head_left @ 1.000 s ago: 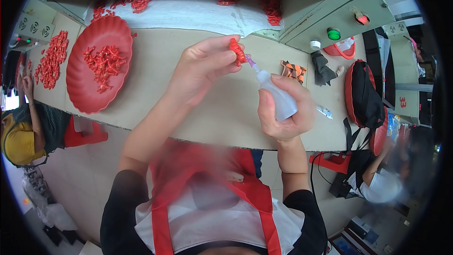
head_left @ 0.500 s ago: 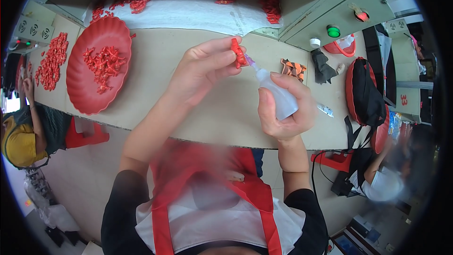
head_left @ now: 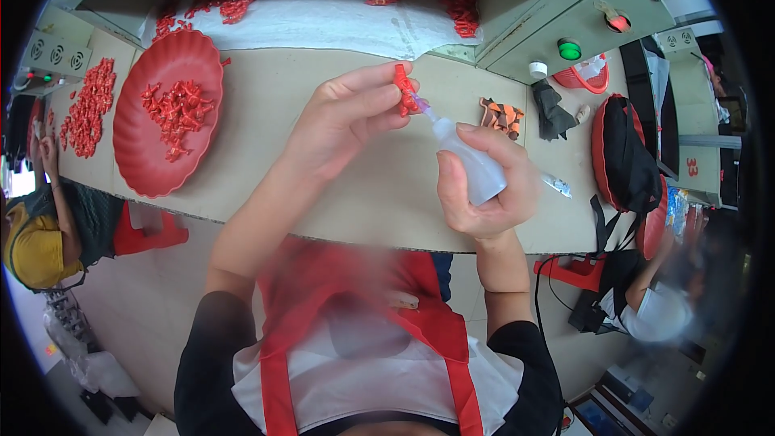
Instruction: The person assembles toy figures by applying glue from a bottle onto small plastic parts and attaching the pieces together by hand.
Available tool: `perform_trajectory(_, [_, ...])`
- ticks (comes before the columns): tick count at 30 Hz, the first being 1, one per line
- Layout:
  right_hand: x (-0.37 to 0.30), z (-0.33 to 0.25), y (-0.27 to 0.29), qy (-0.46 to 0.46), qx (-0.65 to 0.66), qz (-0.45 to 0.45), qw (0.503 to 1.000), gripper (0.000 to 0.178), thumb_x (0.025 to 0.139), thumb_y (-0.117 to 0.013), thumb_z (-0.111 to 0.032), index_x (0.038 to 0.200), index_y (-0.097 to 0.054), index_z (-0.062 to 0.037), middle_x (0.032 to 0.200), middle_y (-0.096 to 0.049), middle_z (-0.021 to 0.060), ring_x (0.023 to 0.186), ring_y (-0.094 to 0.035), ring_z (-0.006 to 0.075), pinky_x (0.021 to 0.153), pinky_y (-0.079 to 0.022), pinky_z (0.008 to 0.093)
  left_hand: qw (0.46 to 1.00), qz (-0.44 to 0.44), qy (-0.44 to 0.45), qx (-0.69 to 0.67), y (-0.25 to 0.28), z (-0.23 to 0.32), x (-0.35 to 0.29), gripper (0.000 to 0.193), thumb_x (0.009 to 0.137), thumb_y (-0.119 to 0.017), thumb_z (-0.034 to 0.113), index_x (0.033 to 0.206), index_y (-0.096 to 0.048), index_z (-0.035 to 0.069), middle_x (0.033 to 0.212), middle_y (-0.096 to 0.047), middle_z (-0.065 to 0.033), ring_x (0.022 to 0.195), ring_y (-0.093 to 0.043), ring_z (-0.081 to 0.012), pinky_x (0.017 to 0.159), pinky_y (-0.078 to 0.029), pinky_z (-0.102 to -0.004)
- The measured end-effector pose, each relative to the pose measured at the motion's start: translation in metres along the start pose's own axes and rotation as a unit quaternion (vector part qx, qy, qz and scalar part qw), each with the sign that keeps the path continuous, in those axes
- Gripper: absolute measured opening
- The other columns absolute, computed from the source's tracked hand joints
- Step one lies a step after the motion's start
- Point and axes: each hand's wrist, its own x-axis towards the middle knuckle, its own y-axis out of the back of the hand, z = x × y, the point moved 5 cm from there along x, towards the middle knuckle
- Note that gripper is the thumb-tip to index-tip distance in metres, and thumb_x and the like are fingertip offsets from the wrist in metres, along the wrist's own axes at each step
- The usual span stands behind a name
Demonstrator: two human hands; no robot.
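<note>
Between the thumb and fingers of my left hand (head_left: 353, 109) is a small glossy red figurine (head_left: 406, 90), held upright above the table. My right hand (head_left: 492, 182) wraps round a translucent white squeeze bottle (head_left: 476, 163), tilted up to the left. Its thin purplish nozzle (head_left: 427, 108) touches the figurine or comes very close to it; I cannot tell which. To the left stands a red scalloped plate (head_left: 133, 145) with a heap of similar red pieces (head_left: 179, 113) in it.
Beyond the table (head_left: 266, 129), a green-grey cabinet opening holds many red pieces on a white cloth (head_left: 323, 26). On the right lie orange-brown scraps (head_left: 502, 117), a dark cloth (head_left: 553, 111) and a black-and-red bag (head_left: 626, 157). Co-workers sit at left (head_left: 40, 242) and right (head_left: 658, 311).
My right hand and the bottle have shifted very slightly to the left. The figurine has tilted a little in my left hand, which otherwise keeps its place.
</note>
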Motion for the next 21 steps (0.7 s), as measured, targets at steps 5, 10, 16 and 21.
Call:
perform_trajectory(5, [-0.002,0.001,0.000,-0.004,-0.004,-0.003,1.000,0.029,0.063,-0.072,-0.003,0.089,-0.058,0.0007,0.073,-0.064,0.0085,0.050,-0.056,0.0175,0.047,-0.043,0.0241,1.000,-0.004,-0.004,0.001,0.001,0.001,0.001,0.029,0.084,-0.058,0.007,0.113,-0.057,-0.001,0.100,-0.063,-0.0077,0.091,-0.061,-0.0143,0.079,-0.053,-0.0267])
perform_trajectory(10, [-0.001,0.001,0.001,-0.015,-0.001,-0.005,1.000,0.028,0.063,-0.072,-0.003,0.088,-0.058,0.0008,0.072,-0.064,0.0091,0.048,-0.055,0.0176,0.045,-0.042,0.0240,1.000,-0.006,-0.007,-0.001,0.000,0.000,0.000,0.029,0.084,-0.058,0.006,0.112,-0.058,-0.001,0.099,-0.063,-0.0077,0.090,-0.061,-0.0143,0.078,-0.053,-0.0266])
perform_trajectory(16, [-0.003,0.007,-0.001,-0.056,0.009,-0.051,0.997,0.025,0.074,-0.065,-0.004,0.096,-0.058,0.0056,0.080,-0.063,0.0123,0.061,-0.061,0.0151,0.058,-0.047,0.0223,0.999,0.005,-0.025,0.023,0.002,0.005,-0.001,0.029,0.084,-0.059,0.007,0.112,-0.058,-0.001,0.099,-0.064,-0.0074,0.091,-0.062,-0.0145,0.077,-0.053,-0.0266])
perform_trajectory(21, [-0.005,0.038,-0.007,-0.320,0.160,-0.020,0.934,0.020,0.078,-0.059,-0.003,0.097,-0.057,0.0057,0.079,-0.062,0.0108,0.057,-0.058,0.0152,0.054,-0.045,0.0226,0.996,0.062,-0.060,-0.030,0.015,0.017,0.004,0.035,0.086,-0.058,0.008,0.117,-0.050,-0.003,0.099,-0.062,-0.0078,0.094,-0.061,-0.0173,0.078,-0.052,-0.0252])
